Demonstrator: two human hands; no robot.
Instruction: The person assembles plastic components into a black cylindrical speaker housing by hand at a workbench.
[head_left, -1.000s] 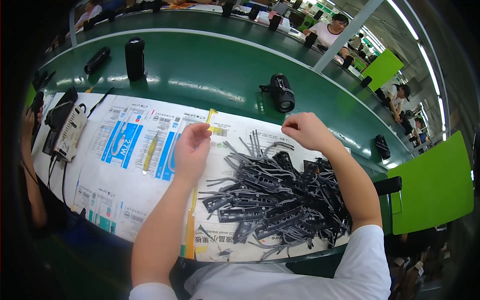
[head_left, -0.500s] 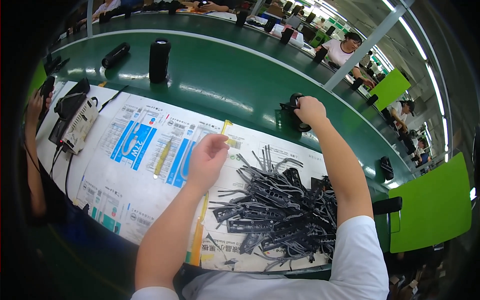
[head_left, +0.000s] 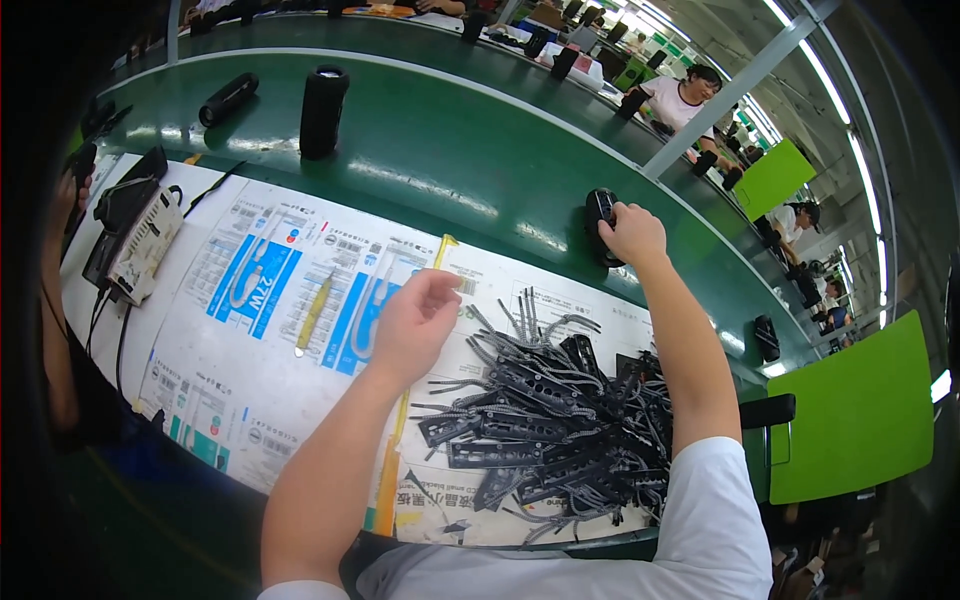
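Note:
My right hand (head_left: pixel 635 235) reaches out over the green surface and grips a black cylindrical speaker (head_left: pixel 603 226) by its right side. The speaker's far end and left side show; the fingers cover part of the rest. My left hand (head_left: pixel 418 318) hovers over the printed white sheets, fingers loosely curled and thumb apart from them, with nothing seen in it. Just right of it lies a tangled heap of black perforated strips with grey braided cords (head_left: pixel 540 410), beneath my right forearm.
Another black speaker (head_left: pixel 323 112) stands upright on the green surface (head_left: pixel 440 180); one more (head_left: pixel 229 99) lies to its left. A yellow pen-like tool (head_left: pixel 314 315) rests on the sheets. A beige-and-black box with cables (head_left: pixel 138 245) sits at left, beside another person's arm. A green panel (head_left: pixel 850 415) stands at right.
The speaker in my right hand has turned, so its long side now shows, and the dark piece jutting from its left is no longer visible. My left hand stays nearly in place.

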